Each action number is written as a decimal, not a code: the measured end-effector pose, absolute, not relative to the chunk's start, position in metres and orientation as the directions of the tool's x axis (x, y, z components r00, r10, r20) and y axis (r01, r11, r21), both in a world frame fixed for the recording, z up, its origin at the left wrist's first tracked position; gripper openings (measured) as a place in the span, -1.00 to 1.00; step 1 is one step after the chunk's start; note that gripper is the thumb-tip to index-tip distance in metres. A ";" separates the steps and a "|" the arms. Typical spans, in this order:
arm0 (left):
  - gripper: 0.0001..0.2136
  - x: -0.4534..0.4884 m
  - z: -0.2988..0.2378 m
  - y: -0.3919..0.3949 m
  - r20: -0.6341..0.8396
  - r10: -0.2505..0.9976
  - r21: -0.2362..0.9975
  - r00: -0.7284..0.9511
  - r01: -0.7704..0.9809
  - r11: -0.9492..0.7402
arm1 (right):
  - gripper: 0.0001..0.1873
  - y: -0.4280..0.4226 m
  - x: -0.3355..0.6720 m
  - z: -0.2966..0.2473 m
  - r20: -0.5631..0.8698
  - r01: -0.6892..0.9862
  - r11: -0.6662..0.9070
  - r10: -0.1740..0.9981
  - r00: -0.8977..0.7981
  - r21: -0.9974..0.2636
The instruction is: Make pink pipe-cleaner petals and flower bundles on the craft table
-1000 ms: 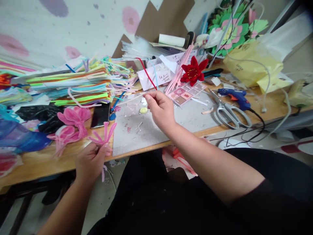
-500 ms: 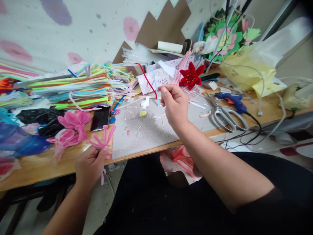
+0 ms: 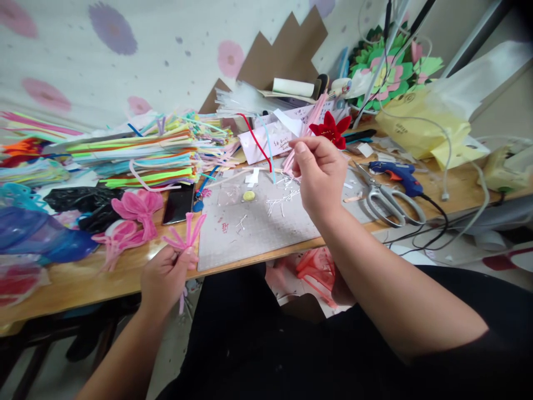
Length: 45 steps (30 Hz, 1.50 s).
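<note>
Low on the left, my left hand [image 3: 164, 280] is closed around a small bunch of pink pipe cleaners [image 3: 189, 232]; their ends fan out above the fingers, and pink tails hang below. My right hand [image 3: 320, 172] is raised over the grey cutting mat [image 3: 258, 239], with thumb and forefinger pinched together. Whatever it holds, if anything, cannot be made out. Just behind it are a red pipe-cleaner flower [image 3: 331, 129], partly covered by the hand, and a bundle of long pale pink pipe cleaners [image 3: 315, 114]. Thin white pieces [image 3: 283, 201] lie scattered on the mat.
Stacked pipe cleaners [image 3: 137, 147] fill the back left. Pink looped petals [image 3: 139, 211] and a phone [image 3: 179, 204] lie left of the mat. At right are grey scissors [image 3: 389, 203], a blue glue gun [image 3: 397, 173] with its cable, and a yellow bag [image 3: 410, 119].
My right hand has shifted right, uncovering more white pieces and covering part of the red flower. My left hand keeps its hold on the pink pipe cleaners. The whole view has shifted slightly.
</note>
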<state>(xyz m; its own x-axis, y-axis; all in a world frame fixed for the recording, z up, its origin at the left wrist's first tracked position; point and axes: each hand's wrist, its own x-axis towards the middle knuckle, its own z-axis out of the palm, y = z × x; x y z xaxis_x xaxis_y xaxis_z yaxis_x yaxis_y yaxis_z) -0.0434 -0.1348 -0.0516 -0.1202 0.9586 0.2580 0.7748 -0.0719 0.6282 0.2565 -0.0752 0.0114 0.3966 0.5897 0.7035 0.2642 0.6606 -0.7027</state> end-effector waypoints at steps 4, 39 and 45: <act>-0.82 -0.046 -0.052 -0.133 0.242 0.963 0.634 -0.120 0.771 -0.063 | -0.82 -0.087 0.262 0.016 0.724 0.299 0.662 0.588 0.361 -0.687; -0.80 -0.045 -0.055 -0.139 0.213 0.972 0.708 -0.099 0.701 -0.084 | -0.87 -0.097 0.240 0.025 0.687 0.257 0.637 0.684 0.246 -0.727; -0.78 -0.042 -0.058 -0.141 0.238 0.968 0.737 -0.079 0.664 -0.127 | -0.86 -0.097 0.223 0.015 0.661 0.221 0.623 0.716 0.227 -0.751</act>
<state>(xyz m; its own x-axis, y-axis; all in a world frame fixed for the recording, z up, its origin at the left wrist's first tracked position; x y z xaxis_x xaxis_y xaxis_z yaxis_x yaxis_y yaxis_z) -0.0421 -0.1410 -0.0575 -0.0789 0.9681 0.2380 0.6640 -0.1271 0.7369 0.2229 -0.0969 0.0153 0.2271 0.7156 0.6605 0.2213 0.6226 -0.7506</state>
